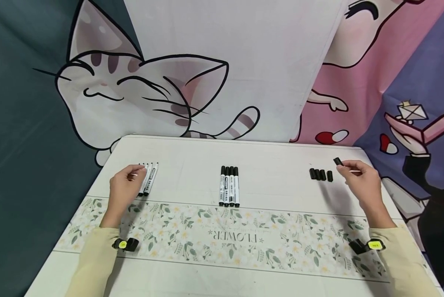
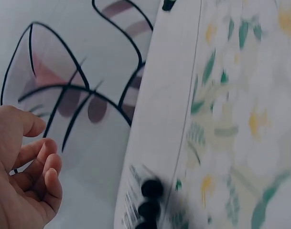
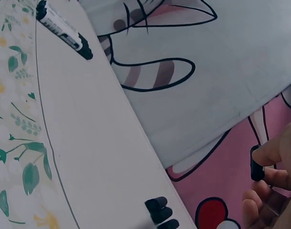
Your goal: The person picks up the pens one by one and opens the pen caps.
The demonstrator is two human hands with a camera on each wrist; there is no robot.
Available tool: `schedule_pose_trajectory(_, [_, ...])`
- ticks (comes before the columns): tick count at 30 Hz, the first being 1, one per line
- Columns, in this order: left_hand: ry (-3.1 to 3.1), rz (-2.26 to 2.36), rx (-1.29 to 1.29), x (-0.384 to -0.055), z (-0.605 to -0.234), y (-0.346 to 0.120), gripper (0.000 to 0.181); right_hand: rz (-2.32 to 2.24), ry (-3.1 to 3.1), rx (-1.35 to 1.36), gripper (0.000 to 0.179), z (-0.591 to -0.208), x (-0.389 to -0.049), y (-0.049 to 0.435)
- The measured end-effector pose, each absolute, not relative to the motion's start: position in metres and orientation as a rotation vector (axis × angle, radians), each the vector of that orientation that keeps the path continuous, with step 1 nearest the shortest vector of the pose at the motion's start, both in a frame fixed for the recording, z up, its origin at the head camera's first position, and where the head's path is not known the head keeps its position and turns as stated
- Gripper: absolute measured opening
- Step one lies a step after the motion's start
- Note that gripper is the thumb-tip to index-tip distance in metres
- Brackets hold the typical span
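My right hand (image 1: 363, 181) pinches a small black marker cap (image 1: 338, 161) between thumb and fingertips, raised above the table. The same cap (image 3: 256, 163) shows upright in the right wrist view. Just left of this hand several black caps (image 1: 317, 174) lie side by side. My left hand (image 1: 127, 181) is over a row of uncapped white markers (image 1: 151, 179), overlapping them in the head view. Its fingers curl loosely, with nothing seen between thumb and fingertips in the left wrist view. Those markers lie with bare tips away from me, their black ends (image 2: 152, 189) toward me.
Several capped markers (image 1: 229, 185) lie side by side mid-table, caps pointing away. A floral strip with the word FLOWER (image 1: 237, 236) crosses the white table (image 1: 185, 272). Behind the far edge hangs a cartoon cat backdrop (image 1: 266, 62). A dark curtain (image 1: 29, 165) is at left.
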State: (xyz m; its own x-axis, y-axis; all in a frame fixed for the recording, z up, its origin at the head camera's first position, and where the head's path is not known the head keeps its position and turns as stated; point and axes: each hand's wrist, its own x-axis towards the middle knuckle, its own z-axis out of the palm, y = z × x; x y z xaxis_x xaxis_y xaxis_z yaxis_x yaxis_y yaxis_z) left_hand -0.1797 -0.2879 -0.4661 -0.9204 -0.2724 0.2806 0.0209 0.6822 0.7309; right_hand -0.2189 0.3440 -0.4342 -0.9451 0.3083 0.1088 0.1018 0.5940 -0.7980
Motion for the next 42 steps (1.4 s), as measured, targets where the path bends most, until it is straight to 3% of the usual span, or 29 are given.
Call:
schedule_pose_trajectory(17, [-2.583,-1.183,-0.02,-0.174,-0.474,-0.245,0.028,1.164,-2.78,-0.704,0.06,-0.482,-0.243,0.379])
schedule_pose_trajectory(33, [-2.634,-1.233,-0.105,-0.178,-0.476,-0.227,0.027,1.139,-2.851,-0.74,0.053,-0.5,-0.253,0.377])
schedule_pose_trajectory(42, [-2.64,-1.281,-0.13,-0.181,-0.475,-0.218,0.029,1.158,-2.877,-0.702,0.06,-0.499,-0.252,0.375])
